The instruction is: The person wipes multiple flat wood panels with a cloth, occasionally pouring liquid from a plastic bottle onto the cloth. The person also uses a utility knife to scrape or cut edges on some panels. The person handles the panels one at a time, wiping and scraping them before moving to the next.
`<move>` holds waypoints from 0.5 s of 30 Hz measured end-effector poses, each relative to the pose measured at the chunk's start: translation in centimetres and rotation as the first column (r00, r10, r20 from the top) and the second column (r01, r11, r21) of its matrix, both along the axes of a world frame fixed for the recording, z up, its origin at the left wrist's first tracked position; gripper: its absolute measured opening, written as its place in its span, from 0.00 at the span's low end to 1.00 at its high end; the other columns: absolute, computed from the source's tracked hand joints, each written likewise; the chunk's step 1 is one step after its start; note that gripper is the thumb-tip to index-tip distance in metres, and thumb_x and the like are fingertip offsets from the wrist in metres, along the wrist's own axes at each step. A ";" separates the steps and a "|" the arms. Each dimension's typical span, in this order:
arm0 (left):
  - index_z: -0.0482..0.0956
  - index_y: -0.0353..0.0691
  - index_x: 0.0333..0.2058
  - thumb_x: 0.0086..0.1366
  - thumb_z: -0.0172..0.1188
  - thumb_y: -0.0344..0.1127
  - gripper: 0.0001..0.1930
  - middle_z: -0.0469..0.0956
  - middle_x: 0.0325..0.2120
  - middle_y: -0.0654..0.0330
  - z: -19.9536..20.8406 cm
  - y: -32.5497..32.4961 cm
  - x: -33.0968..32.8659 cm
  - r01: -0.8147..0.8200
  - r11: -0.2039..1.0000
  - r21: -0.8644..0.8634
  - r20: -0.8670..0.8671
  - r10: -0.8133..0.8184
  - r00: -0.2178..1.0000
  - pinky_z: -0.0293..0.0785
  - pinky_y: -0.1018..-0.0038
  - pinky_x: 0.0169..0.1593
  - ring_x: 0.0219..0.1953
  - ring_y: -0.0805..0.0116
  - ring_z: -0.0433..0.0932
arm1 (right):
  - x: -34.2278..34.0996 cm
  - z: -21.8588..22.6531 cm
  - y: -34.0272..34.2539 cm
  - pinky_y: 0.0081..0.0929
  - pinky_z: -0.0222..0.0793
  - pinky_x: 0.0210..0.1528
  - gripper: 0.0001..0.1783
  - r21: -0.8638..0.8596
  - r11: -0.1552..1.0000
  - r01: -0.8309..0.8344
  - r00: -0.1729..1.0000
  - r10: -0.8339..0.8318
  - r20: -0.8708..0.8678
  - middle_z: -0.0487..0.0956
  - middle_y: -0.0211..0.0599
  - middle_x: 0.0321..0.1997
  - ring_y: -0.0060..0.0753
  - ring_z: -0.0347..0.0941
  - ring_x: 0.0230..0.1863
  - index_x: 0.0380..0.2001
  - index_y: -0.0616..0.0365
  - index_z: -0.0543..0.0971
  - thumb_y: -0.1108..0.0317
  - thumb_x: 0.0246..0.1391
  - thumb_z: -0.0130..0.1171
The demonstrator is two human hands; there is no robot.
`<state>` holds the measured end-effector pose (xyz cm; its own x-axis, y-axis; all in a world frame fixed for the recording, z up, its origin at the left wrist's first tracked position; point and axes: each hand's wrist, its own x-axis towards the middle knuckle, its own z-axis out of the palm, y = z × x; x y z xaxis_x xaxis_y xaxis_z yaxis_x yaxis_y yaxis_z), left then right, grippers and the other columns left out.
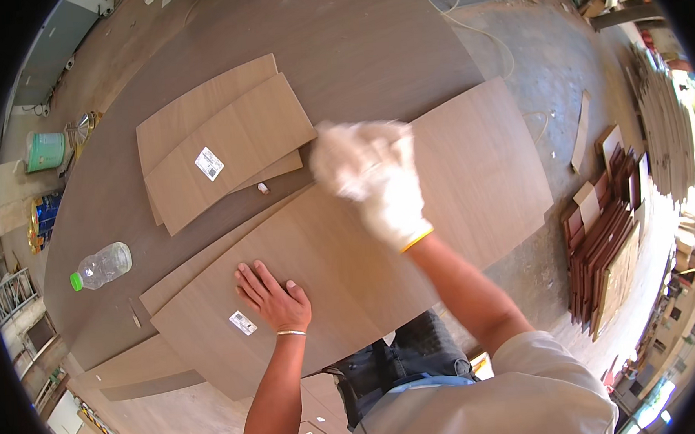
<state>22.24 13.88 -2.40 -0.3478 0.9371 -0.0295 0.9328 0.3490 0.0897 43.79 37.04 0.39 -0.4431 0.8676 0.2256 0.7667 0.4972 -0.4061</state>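
Note:
My bare left hand [271,297] lies flat, fingers spread, on a long wood-grain panel [349,248] beside its white label [243,323]. My right hand [393,195], in a white knitted glove with a yellow cuff edge, is over the panel's far edge. It is blurred by motion and closed on a pale crumpled cloth [344,158]. Under the long panel, another panel [208,260] sticks out along the far side. Past my hands, several shorter wood-grain panels [230,152] lie in an uneven pile, the top one with a white label [209,164].
A clear plastic bottle [105,266] with a green cap lies at the left on the large brown tabletop [354,51]. A small white object [263,188] is by the short panels. Stacked dark red-brown boards [605,251] stand at the right. A green bucket [45,151] is at far left.

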 end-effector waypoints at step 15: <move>0.54 0.30 0.75 0.69 0.49 0.44 0.40 0.48 0.77 0.36 0.1 -0.1 -0.2 0.000 1.000 -0.001 0.002 0.000 1.000 0.38 0.39 0.78 0.79 0.33 0.44 | 3.8 0.1 -0.2 0.49 0.66 0.63 0.13 -0.086 0.996 -0.013 0.990 0.001 -0.139 0.84 0.36 0.49 0.45 0.75 0.58 0.44 0.53 0.85 0.70 0.55 0.59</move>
